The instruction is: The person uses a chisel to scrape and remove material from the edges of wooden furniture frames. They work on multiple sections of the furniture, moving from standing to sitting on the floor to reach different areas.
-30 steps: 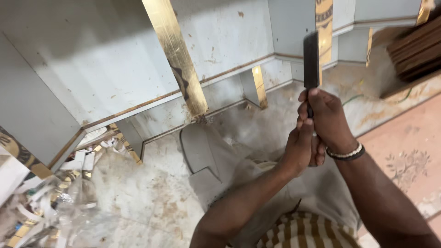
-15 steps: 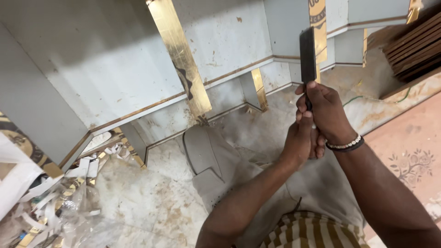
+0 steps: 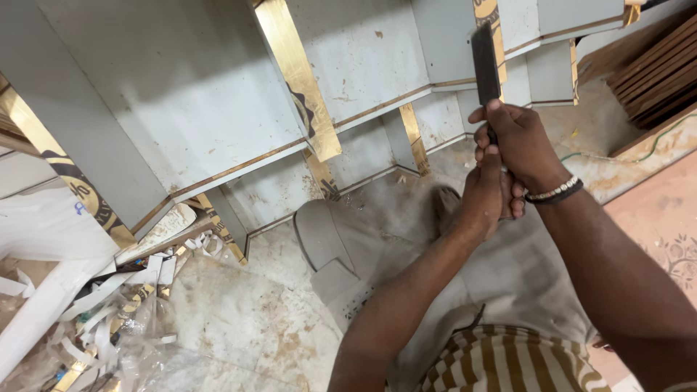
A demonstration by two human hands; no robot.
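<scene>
Seen from above, looking down over a large grey laminated cabinet (image 3: pixel 181 109) lying open on its side, with gold edge strips along the shelves and dividers. Below the cabinet, a pale marble floor (image 3: pixel 247 319), dusty and stained. Right of the cabinet, a stack of brown wooden boards (image 3: pixel 661 72). Left of and below the cabinet, a heap of white and gold offcut strips (image 3: pixel 94 319) mixed with clear plastic film. In front of the cabinet's lower shelf, a bent knee in grey trousers (image 3: pixel 327 239), and nearer the camera a striped brown and cream cloth (image 3: pixel 508 359).

Both arms stretched towards the cabinet's right-hand compartments. Right hand (image 3: pixel 519 141), with a beaded bracelet (image 3: pixel 555 192) at the wrist, wrapped fully round the lower end of a dark flat tool (image 3: pixel 485 62). Left hand (image 3: pixel 485 196) clasped just beneath and against it, the grip likewise closed tight on the same handle. Blade upright, raised in front of a vertical divider of the cabinet and its gold strip; cannot tell whether touching the panel or just clear of it.

Judging by the doubled grip: working on the cabinet's divider edge with the tool. Calls next for a steady two-handed stroke kept in line with that edge, fingers clear of the blade.
</scene>
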